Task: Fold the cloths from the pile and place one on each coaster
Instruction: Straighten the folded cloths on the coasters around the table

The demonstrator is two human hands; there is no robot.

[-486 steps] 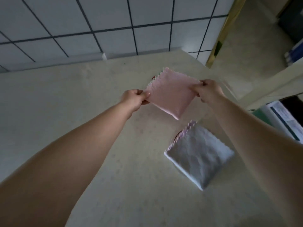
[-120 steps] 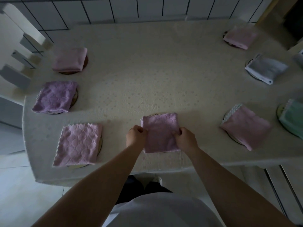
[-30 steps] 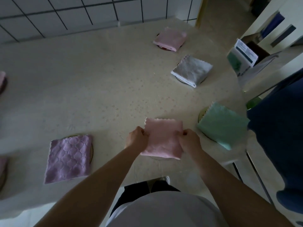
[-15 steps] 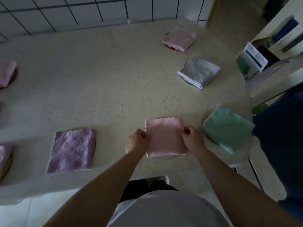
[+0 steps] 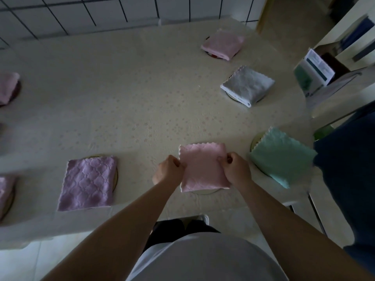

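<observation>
I have a single head-worn view, wide-angle, looking forward and steeply down onto the bench from its near edge; the tiled wall lies beyond its far edge; my own torso fills the frame's bottom, close below.

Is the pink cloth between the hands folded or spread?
Folded: the pink cloth is a compact square with a thick doubled near edge.

Dim tiled room
White tiled wall behind a cream counter; pale floor below; shelves at right.
</observation>
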